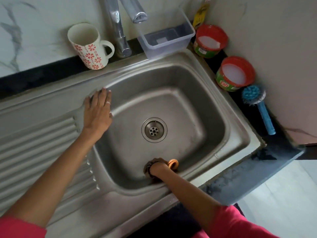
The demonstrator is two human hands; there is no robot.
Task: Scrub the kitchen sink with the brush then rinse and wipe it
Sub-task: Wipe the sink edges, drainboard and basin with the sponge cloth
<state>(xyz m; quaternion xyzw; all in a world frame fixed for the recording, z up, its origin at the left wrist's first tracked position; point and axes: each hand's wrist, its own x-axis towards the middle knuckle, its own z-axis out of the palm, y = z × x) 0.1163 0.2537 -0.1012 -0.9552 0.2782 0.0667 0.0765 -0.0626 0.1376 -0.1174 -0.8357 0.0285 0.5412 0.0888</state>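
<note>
The steel sink (193,107) fills the middle of the view, its drain (154,130) at the centre of the basin. My left hand (98,111) lies flat with straight fingers on the sink's left rim. Down against the near wall of the basin, my right hand (157,166) is bent at the wrist and grips a scrubber, of which only an orange ring end (173,163) shows beside it. What the scrubber's working side looks like is hidden by the hand. A blue dish brush (259,103) lies untouched on the dark ledge to the right.
A tap (120,23) rises behind the basin, its spout (137,12) overhead. A floral mug (89,46) and a clear plastic box (164,36) stand on the back rim. Two red-rimmed soap tubs (210,40) (234,73) sit at the right. The ribbed drainboard (39,145) lies to the left.
</note>
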